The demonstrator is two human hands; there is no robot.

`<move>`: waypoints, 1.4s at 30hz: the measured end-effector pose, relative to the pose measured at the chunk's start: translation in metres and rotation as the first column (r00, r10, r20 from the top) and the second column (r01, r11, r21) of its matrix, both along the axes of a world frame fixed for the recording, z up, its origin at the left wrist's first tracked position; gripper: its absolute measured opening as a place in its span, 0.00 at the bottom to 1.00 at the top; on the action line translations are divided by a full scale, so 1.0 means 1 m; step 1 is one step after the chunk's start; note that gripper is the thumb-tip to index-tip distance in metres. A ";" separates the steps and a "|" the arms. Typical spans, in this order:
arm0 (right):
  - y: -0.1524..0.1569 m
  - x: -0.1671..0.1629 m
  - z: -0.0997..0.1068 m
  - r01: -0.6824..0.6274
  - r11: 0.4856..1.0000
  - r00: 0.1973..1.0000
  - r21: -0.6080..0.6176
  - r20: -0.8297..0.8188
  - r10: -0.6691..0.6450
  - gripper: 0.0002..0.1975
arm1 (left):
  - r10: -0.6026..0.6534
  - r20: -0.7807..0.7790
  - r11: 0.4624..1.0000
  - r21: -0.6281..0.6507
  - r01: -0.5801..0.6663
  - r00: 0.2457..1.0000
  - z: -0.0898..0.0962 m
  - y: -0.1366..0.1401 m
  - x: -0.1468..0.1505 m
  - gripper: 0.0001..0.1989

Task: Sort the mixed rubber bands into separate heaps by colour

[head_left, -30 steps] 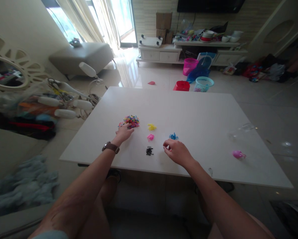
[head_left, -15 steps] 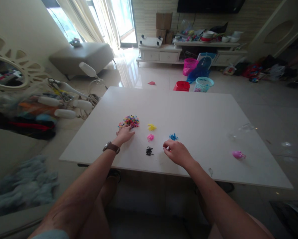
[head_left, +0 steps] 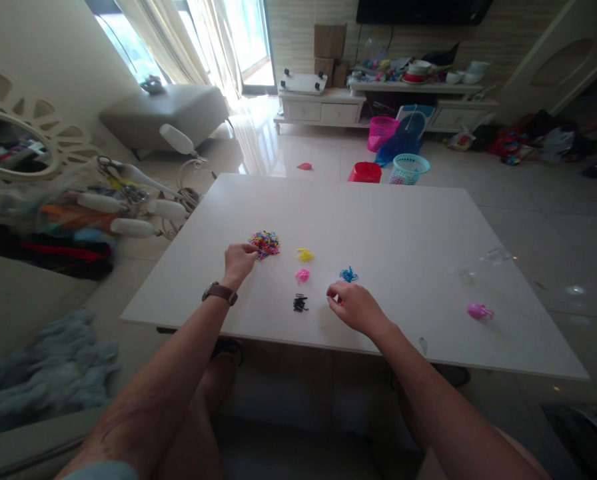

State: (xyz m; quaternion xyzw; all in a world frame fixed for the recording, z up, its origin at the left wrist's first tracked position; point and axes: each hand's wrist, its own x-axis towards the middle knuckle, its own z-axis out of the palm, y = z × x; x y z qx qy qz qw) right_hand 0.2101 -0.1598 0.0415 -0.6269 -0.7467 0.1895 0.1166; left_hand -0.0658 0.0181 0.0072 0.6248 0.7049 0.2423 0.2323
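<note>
A pile of small multicoloured bands [head_left: 264, 244], loop-shaped like rubber bands, lies on the white table [head_left: 378, 220]. My left hand [head_left: 239, 261], with a watch at the wrist, is at its left edge, thumb and fingers pinched together; what is between the fingertips is too small to make out. My right hand [head_left: 354, 305] rests curled just below a small heap of blue bands [head_left: 349, 274], a speck of red showing by its closed fingers. Between my hands lie separate heaps of yellow bands [head_left: 305, 255], pink bands [head_left: 302, 275] and black bands [head_left: 300, 303].
To the right are a pink-purple item [head_left: 479, 311] and a clear plastic piece [head_left: 496, 257]. A small clear object [head_left: 423, 344] lies by the near edge. Beyond the table stand a red bucket [head_left: 365, 172] and a light-blue basket [head_left: 409, 168]. A white lamp [head_left: 166, 209] is at the left.
My left hand has drawn back left from over the pile, its fingers now pinched instead of spread on it. The pile's left side looks more gathered. My right hand stays in place.
</note>
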 end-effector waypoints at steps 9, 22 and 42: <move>0.000 0.000 0.001 0.000 1.000 1.000 0.008 0.009 0.000 0.07 | -0.014 0.244 1.000 0.027 0.007 0.970 -0.001 -0.005 0.007 0.12; 0.007 -0.006 -0.001 0.149 0.981 0.941 0.122 -0.322 -0.103 0.05 | -0.130 0.724 0.911 -0.182 0.369 0.678 0.034 -0.082 0.072 0.12; 0.011 -0.009 -0.002 0.171 0.967 0.889 0.188 -0.453 -0.069 0.05 | -0.154 0.776 0.845 -0.217 0.488 0.612 0.038 -0.101 0.090 0.16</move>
